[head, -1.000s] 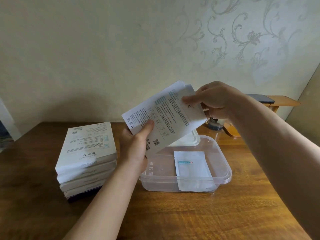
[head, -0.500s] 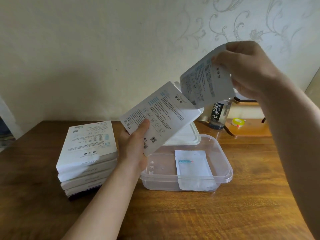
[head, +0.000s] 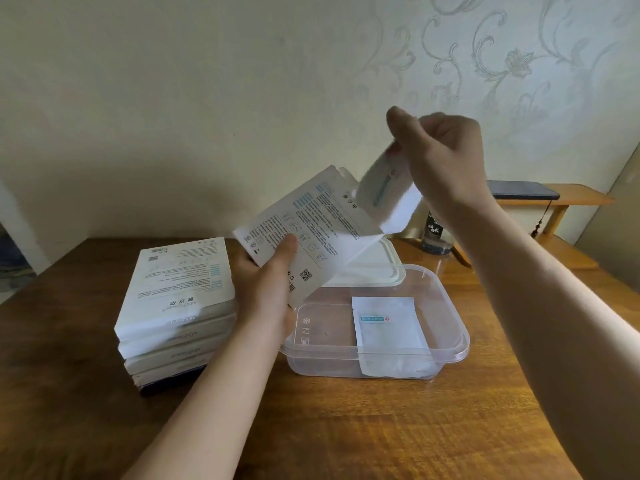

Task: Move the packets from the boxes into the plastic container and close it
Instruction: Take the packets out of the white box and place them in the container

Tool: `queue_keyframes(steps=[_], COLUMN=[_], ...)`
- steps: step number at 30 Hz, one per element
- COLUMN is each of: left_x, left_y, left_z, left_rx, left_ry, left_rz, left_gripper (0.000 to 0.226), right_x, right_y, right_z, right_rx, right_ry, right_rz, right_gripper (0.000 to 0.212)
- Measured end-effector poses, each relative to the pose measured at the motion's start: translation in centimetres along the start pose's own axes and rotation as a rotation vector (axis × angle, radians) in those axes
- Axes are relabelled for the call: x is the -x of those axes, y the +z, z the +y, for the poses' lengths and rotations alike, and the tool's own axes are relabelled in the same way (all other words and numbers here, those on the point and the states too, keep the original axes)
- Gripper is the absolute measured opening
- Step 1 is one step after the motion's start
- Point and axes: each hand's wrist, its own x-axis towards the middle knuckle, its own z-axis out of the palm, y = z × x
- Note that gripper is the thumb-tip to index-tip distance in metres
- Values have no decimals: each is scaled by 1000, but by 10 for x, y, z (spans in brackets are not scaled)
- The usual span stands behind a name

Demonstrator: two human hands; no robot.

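My left hand (head: 266, 289) grips a white printed box (head: 311, 233), tilted with its open end up and to the right, above the clear plastic container (head: 453, 327). My right hand (head: 446, 161) pinches a white packet (head: 384, 199), blurred, hanging just past the box's open end and over the container's far side. One white packet (head: 388, 327) lies inside the container, leaning against its near wall. The white lid (head: 367, 268) lies behind the container, partly hidden by the box. A stack of several white boxes (head: 176, 299) stands on the table to the left.
The wooden table (head: 346, 427) runs up to a patterned wall. A dark bottle (head: 434, 237) stands behind the container at the right. A low wooden shelf (head: 575, 199) with a dark phone (head: 519, 190) on it is at the far right.
My right hand drew the packet out of the box, lifted it high, and has now turned it and brought it down toward the container. The box in my left hand has stayed put.
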Motion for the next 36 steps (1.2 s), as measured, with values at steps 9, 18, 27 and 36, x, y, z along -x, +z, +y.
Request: queue_keyframes(steps=[9,18,27,36], left_x=[6,6,4,3], left_y=[6,7,5,4], left_z=[4,25,11,-2], left_rx=[66,134,105,38], left_ry=[61,226,59,59], left_rz=[114,201,92,18], left_gripper=[32,28,28,38], right_x=[22,55,76,75], right_y=[-3,11,40,32], right_z=[34,88,107,91], right_rx=[9,-111,0,944], right_ry=[356,752,1017,291], right_rz=[-178,-253,-374,-1010], right_gripper=[35,33,28,51])
